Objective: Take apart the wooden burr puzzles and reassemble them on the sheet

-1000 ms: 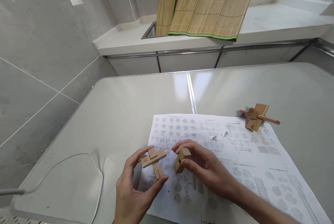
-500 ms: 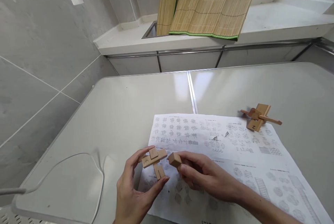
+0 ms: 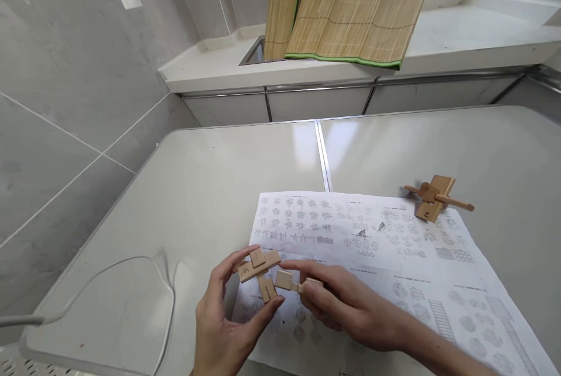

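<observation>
Between the thumb and fingers of my left hand (image 3: 232, 311) is a group of crossed wooden puzzle pieces (image 3: 259, 268), with the marks 3 and 1 on two of them. My right hand (image 3: 346, 300) pinches a separate notched wooden puzzle piece (image 3: 284, 279), its narrow middle showing and its right end partly covered by my thumb. This piece lies just right of the crossed group; whether they touch I cannot tell. My right index finger stretches out toward the group.
A printed instruction sheet (image 3: 377, 271) lies under my hands. At its far right corner rests another wooden puzzle (image 3: 433, 197) marked 2. A white cable (image 3: 170, 300) curves over the table (image 3: 197, 177) at left. Behind stand a counter (image 3: 210, 72) and a bamboo mat (image 3: 350, 7).
My right hand has turned the notched piece, so its length and narrow middle now show instead of its end. My index finger has straightened. The left hand stays in place.
</observation>
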`<state>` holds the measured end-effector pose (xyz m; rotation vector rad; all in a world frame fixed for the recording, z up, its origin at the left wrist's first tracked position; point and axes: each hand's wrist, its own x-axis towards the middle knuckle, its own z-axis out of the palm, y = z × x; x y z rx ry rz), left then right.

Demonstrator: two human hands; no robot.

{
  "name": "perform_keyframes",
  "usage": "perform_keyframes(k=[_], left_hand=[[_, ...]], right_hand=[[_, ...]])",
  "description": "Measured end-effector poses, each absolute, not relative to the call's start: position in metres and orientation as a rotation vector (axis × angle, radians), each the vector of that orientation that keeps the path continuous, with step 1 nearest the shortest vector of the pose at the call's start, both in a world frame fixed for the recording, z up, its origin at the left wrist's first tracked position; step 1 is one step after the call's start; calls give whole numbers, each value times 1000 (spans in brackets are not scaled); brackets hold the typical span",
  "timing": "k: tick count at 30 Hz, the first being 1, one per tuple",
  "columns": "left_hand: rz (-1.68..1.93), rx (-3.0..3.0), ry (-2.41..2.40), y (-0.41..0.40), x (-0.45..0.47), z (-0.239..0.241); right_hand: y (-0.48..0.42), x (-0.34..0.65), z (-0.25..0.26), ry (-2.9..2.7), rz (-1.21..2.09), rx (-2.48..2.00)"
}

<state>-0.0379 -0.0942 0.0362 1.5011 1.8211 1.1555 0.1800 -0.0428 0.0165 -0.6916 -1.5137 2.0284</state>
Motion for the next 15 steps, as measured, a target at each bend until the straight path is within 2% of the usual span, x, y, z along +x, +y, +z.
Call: perform_keyframes(k=[6,15], left_hand=[[1164,1523,1834,-95,-42,33],[1187,1646,1771,-97,-50,28]], right_hand=[[-44,177,13,-1392,2177,-726],[-40,178,15,-1482,1960,-880]])
